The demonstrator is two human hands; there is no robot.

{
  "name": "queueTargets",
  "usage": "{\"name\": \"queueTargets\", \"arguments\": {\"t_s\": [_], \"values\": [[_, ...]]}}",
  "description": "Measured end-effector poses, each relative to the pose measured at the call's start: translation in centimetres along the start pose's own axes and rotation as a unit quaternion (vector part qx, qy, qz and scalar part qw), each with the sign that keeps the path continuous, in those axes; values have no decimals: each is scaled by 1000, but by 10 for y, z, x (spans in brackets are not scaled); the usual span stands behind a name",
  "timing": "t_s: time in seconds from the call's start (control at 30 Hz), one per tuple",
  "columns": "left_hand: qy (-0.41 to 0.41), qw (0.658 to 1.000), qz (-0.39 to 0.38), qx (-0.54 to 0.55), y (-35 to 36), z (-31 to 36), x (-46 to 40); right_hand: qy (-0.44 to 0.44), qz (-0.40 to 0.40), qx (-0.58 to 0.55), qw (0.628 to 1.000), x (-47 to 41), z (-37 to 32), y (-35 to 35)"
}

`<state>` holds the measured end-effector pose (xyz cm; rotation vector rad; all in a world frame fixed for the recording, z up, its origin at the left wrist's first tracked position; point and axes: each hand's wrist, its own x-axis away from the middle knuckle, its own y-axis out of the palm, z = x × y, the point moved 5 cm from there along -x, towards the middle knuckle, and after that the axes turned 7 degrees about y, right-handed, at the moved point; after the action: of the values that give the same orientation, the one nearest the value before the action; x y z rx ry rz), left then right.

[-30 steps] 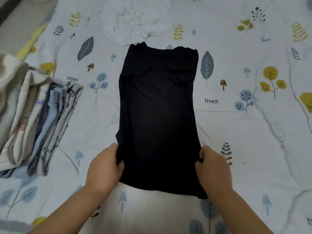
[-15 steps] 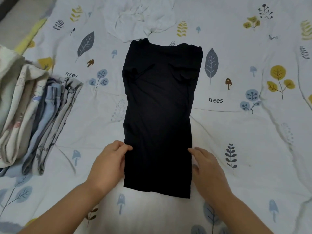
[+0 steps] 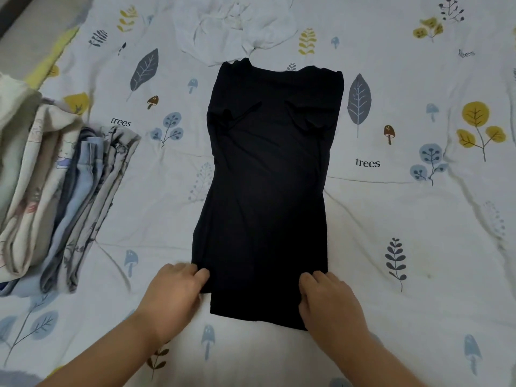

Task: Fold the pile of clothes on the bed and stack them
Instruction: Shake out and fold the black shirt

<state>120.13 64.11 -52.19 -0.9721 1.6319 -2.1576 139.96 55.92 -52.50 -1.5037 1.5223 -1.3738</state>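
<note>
The left hand [image 3: 174, 296] pinches the black shirt [image 3: 265, 196] at its lower left edge; the right hand [image 3: 329, 305] grasps the lower right edge. This soft, matte, narrow-folded shirt lies flat mid-bed. The folded stack [image 3: 64, 191] sits at nine o'clock, a crumpled white garment [image 3: 234, 26] at twelve, and bare printed bedsheet [image 3: 418, 233] at three.

A white bedsheet [image 3: 405, 224] covers the bed, creased in long lines and printed with grey-blue leaves, yellow trees, small brown mushrooms, dark fern sprigs and the word "trees" in black. At the far left corner a yellow strip of fabric [image 3: 53, 55] runs along the sheet's edge. Beyond it lies a grey surface [image 3: 25, 20] with a dark band [image 3: 8, 15] across the corner.
</note>
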Motion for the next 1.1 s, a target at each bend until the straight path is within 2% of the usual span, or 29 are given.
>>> {"name": "queueTargets", "arguments": {"t_s": [0.07, 0.2, 0.33, 0.57, 0.67, 0.77, 0.87, 0.97, 1.1], "values": [[-7, 1000, -3, 0, -2, -2, 7, 12, 3, -14, 1000, 5, -2, 3], [-32, 996, 67, 47, -4, 7, -2, 13, -12, 39, 999, 4, -10, 14], [18, 1000, 18, -4, 3, 25, -27, -15, -24, 73, 997, -3, -10, 17], [62, 996, 44, -36, -12, 14, -24, -50, 4, 66, 997, 6, 2, 17], [61, 997, 30, -33, -16, -1, -5, -61, 31, 37, 997, 16, 12, 16], [49, 996, -42, 63, -8, -8, 10, -63, 61, 29, 996, 22, 20, 11], [5, 986, -9, 164, -8, -15, 9, -64, 50, 85, 993, 20, 27, 6], [10, 996, 60, 62, -18, -25, 2, -77, 19, 124, 989, 14, 34, 4], [76, 991, 6, -110, -9, -30, -12, -127, -6, 137, 982, 4, 38, 7]]}}
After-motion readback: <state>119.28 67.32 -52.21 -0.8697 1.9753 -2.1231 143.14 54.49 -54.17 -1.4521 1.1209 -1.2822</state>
